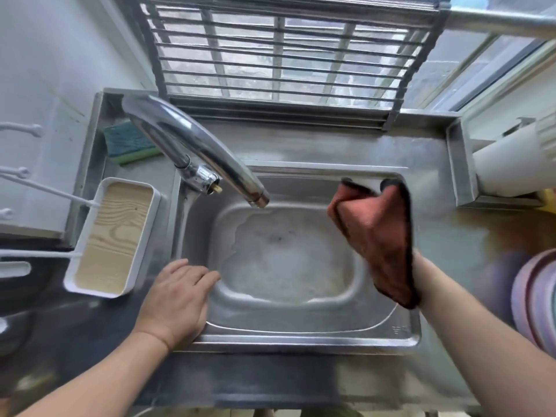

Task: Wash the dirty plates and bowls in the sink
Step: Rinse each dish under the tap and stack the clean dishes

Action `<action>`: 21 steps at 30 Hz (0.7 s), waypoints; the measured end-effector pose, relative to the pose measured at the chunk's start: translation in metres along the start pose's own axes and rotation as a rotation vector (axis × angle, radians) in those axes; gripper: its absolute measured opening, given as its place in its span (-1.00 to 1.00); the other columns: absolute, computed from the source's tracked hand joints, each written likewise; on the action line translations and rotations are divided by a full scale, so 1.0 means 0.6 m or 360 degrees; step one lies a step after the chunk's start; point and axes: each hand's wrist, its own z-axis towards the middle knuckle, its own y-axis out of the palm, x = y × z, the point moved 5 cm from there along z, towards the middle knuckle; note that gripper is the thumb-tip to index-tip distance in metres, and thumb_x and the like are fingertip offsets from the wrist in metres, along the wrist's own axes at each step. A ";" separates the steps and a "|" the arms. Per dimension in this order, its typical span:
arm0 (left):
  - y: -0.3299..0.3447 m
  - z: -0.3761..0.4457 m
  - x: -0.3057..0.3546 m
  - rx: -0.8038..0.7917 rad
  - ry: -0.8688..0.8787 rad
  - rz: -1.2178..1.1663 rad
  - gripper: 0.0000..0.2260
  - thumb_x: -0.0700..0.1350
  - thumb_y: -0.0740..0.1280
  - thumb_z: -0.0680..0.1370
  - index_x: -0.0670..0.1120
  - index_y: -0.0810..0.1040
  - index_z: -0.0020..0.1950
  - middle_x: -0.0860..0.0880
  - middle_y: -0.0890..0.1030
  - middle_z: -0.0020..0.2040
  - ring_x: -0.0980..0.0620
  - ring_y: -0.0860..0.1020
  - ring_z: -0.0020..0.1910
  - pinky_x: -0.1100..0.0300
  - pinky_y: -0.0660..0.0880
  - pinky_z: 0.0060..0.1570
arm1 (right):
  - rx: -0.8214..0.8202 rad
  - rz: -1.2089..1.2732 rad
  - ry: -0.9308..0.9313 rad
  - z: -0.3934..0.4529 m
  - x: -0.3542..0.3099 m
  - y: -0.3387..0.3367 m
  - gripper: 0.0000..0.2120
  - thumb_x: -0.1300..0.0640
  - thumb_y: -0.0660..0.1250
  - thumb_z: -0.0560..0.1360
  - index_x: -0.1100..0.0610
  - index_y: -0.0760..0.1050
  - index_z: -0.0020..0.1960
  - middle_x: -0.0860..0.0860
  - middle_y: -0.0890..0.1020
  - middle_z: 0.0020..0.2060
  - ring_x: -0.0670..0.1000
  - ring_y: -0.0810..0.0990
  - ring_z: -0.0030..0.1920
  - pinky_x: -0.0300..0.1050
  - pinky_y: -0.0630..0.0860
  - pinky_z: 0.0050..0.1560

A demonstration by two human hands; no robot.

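Item: stainless sink (pixel 301 335). Basin holds shallow foamy water; no plate or bowl lies in it.

Item: tap (pixel 192 145). Spout reaches over the basin's left rear; no water is seen running.

Item: left hand (pixel 177 299). Fingers straight and loosely together, resting flat on the sink's left front rim, holding nothing.

Item: right hand. Hidden under the red cloth (pixel 379 233), which drapes over it above the basin's right side; the grip cannot be told, though it evidently carries the cloth.

Item: stacked plates (pixel 535 299). Pinkish, blurred, on the counter at far right, well apart from the basin.

Item: sponge (pixel 129 142). Behind the tap, left rear corner.

Item: wood-grain tray (pixel 114 236). Left of the sink.

Risks, judged: a draped cloth gives a poor hold on wet crockery, so a plate lifted through it could slip. The stack sits near the view's edge; a blind reach might knock it.
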 end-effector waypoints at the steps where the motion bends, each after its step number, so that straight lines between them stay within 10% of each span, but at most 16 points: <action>1: 0.000 0.000 0.000 0.0004 -0.0002 0.0002 -0.62 -0.09 0.24 0.39 -0.05 0.70 0.12 -0.03 0.68 0.00 -0.10 0.66 -0.05 -0.05 0.38 0.36 | 0.0064 -0.0177 0.0067 0.008 0.015 -0.001 -0.55 0.03 0.31 0.60 0.17 0.46 0.44 0.01 0.44 0.48 0.16 0.16 0.65 -0.08 0.22 0.47; 7: 0.002 -0.002 -0.001 0.0035 0.0002 -0.0015 -0.63 -0.12 0.28 0.38 -0.06 0.69 0.13 -0.01 0.66 -0.01 -0.10 0.65 -0.05 -0.04 0.37 0.38 | -0.0278 -0.2108 -0.0253 0.047 0.074 0.133 -0.11 -0.59 0.05 0.47 -0.30 -0.15 0.67 -0.03 -0.35 0.67 0.29 -0.36 0.64 0.57 -0.22 0.52; 21: 0.005 0.000 -0.004 0.0011 -0.0041 -0.0019 -0.65 -0.10 0.28 0.39 -0.04 0.69 0.12 0.01 0.65 0.00 -0.09 0.64 -0.05 -0.03 0.38 0.38 | -0.0308 -0.2145 0.0055 0.141 0.123 0.184 0.00 -0.42 0.42 0.41 -0.32 -0.09 0.65 0.05 -0.24 0.68 0.43 -0.20 0.62 0.64 0.07 0.43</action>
